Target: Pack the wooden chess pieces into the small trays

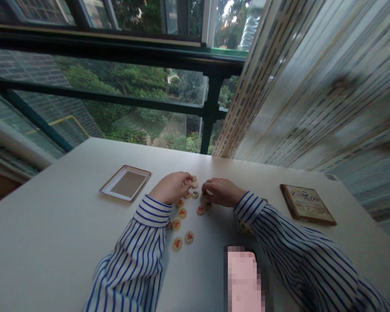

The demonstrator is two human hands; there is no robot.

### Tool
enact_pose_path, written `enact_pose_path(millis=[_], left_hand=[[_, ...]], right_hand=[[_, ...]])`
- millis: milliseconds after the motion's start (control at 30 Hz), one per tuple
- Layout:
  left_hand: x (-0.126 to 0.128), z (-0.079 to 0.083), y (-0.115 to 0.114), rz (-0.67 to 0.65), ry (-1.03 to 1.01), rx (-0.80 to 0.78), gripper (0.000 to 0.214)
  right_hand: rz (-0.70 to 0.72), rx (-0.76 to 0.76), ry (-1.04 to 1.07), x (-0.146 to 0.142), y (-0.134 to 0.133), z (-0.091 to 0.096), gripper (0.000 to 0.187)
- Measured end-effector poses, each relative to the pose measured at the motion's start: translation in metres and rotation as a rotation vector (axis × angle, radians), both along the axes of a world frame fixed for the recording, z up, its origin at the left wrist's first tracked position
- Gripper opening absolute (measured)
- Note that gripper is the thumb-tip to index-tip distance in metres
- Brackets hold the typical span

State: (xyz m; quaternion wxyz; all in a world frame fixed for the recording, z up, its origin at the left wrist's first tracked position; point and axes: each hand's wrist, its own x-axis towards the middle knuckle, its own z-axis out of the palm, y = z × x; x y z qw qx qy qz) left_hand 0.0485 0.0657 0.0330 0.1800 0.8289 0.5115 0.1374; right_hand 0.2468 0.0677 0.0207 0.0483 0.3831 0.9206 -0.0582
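Round wooden Chinese chess pieces with red or black characters lie scattered on the white table. My left hand pinches a red-marked Chinese chess piece between thumb and fingers. Just beyond its fingertips sit two blank-faced pieces. To the right, my right hand is closed, fingertips together; whatever they hold is hidden. Below these fingers are a black-marked piece and a red-marked piece. Nearer to me lie two more red-marked pieces. An open box with pieces is partly covered by my right sleeve.
A shallow tray-like lid lies on the left of the white table. A flat illustrated box rests at the right. Close to me is a pink pixelated object. Window railings and a curtain border the far side.
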Motion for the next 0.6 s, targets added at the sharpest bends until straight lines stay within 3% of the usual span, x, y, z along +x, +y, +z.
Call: enact_pose_path(millis=[300, 600], left_hand=[[-0.004, 0.0, 0.001, 0.028, -0.012, 0.014, 0.03], [-0.004, 0.003, 0.0, 0.135, -0.085, 0.064, 0.03]], right_hand=[[-0.007, -0.002, -0.008, -0.001, 0.004, -0.006, 0.015], [-0.001, 0.142, 0.142, 0.007, -0.005, 0.007, 0.014]])
